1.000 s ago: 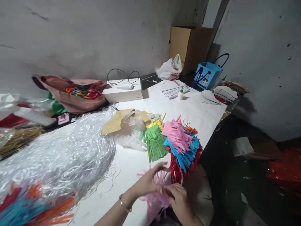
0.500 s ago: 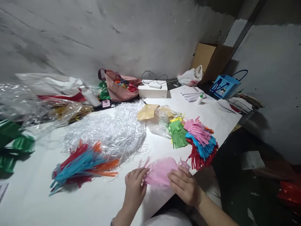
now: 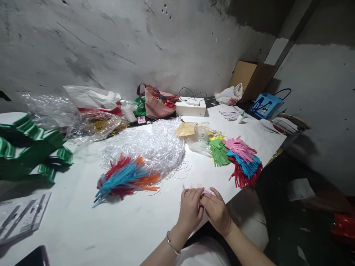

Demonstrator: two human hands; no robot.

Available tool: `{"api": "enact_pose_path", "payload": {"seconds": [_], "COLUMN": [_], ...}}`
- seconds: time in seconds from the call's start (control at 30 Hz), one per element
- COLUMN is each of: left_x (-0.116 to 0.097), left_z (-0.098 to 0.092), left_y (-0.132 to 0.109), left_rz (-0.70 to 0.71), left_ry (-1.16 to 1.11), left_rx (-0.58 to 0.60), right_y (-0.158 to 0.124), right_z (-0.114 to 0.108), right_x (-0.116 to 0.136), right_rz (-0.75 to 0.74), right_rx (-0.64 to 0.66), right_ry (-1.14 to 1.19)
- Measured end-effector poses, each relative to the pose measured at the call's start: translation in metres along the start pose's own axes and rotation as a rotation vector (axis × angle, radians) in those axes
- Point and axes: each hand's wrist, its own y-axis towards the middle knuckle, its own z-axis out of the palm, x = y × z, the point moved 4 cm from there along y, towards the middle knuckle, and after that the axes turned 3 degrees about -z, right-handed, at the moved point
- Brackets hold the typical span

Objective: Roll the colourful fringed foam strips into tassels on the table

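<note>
Close together at the table's front edge, my left hand (image 3: 191, 207) and my right hand (image 3: 216, 211) are closed on pink tissue paper (image 3: 205, 191). Most of the paper is hidden behind my fingers; a few pink strips stick out above them. Left of my hands lies a bunch of fringed tissue tassels (image 3: 124, 177) in blue, red and orange. To the right, a pile holds pink fringed tissue (image 3: 240, 148) over blue fringed tissue (image 3: 246, 165) and red fringed tissue (image 3: 240, 175). Beside that pile lies green fringed tissue (image 3: 219, 152).
A heap of white shiny string (image 3: 149, 144) spreads behind the tassels. Farther back stand a pink bag (image 3: 158, 105), a white box (image 3: 191, 108), a small glue bottle (image 3: 240, 118) and a blue bag (image 3: 264, 106). Green folded material (image 3: 33, 155) and a printed sheet (image 3: 23, 216) lie left.
My hands have come together, and the pink tissue paper, spread out between them before, is now gathered and mostly covered by my fingers. The view has turned left.
</note>
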Motion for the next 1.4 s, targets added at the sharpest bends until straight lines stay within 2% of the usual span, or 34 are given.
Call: {"api": "enact_pose_path", "payload": {"seconds": [0.13, 0.23, 0.37, 0.47, 0.57, 0.67, 0.8, 0.87, 0.93, 1.07, 1.13, 1.2, 1.3, 1.4], "left_x": [0.03, 0.048, 0.061, 0.072, 0.084, 0.092, 0.104, 0.117, 0.136, 0.175, 0.176, 0.161, 0.125, 0.11], "left_z": [0.004, 0.003, 0.006, 0.011, 0.01, -0.008, -0.053, -0.072, -0.08, -0.065, -0.05, -0.03, 0.009, 0.04], "left_y": [0.008, 0.009, 0.005, 0.008, 0.025, 0.053, 0.079, 0.079, 0.069, 0.031, 0.009, -0.007, -0.021, -0.019], "left_rz": [-0.073, -0.07, -0.055, -0.066, -0.091, -0.095, -0.087, -0.035, 0.032, 0.037, 0.043, 0.131, 0.316, 0.309], "left_ry": [0.023, 0.046, 0.071, 0.107, 0.156, 0.198, 0.243, 0.305, 0.405, 0.578, 0.575, 0.485, 0.26, 0.121], "left_rx": [0.071, 0.107, 0.155, 0.166, 0.145, 0.082, -0.065, -0.131, -0.131, 0.002, 0.033, 0.112, 0.324, 0.408], "right_y": [-0.006, -0.019, -0.032, -0.027, -0.005, 0.022, 0.038, 0.031, 0.015, -0.025, -0.042, -0.054, -0.065, -0.071], "right_z": [-0.004, 0.006, 0.03, 0.041, 0.036, 0.015, -0.012, -0.007, 0.015, 0.083, 0.11, 0.127, 0.136, 0.135], "right_x": [0.007, 0.007, -0.005, -0.022, -0.037, -0.047, -0.052, -0.056, -0.062, -0.074, -0.075, -0.074, -0.074, -0.081], "right_rz": [-0.04, -0.055, 0.132, 0.24, 0.168, -0.006, -0.203, -0.248, -0.256, -0.177, -0.127, -0.094, -0.069, -0.017], "right_rx": [0.01, 0.04, 0.055, 0.027, 0.005, -0.013, -0.022, 0.014, 0.075, 0.211, 0.25, 0.293, 0.366, 0.432], "right_ry": [0.005, 0.024, -0.003, 0.02, -0.005, -0.116, -0.265, -0.294, -0.301, -0.267, -0.244, -0.214, -0.161, -0.109]}}
